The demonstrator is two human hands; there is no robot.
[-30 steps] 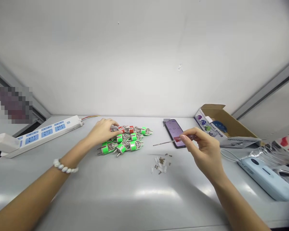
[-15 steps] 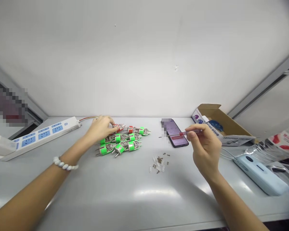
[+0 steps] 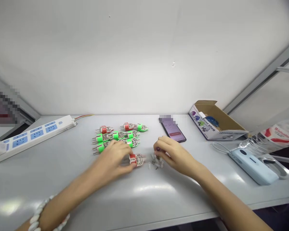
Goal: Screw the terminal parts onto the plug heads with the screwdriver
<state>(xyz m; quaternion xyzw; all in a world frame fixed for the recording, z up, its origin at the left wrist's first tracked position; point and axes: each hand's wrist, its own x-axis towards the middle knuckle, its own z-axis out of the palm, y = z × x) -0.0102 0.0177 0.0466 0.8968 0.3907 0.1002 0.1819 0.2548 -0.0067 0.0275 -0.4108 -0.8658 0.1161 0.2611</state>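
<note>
Plugs (image 3: pixel 119 134) and phone (image 3: pixel 174 131) flank a narrow gap.

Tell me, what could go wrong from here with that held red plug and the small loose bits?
The small loose bits might scatter if the right hand, close beside them, brushes them. The held red plug could slip from the left hand if its grip loosens. That hand might also nudge the green plugs crowded just beyond it.
</note>
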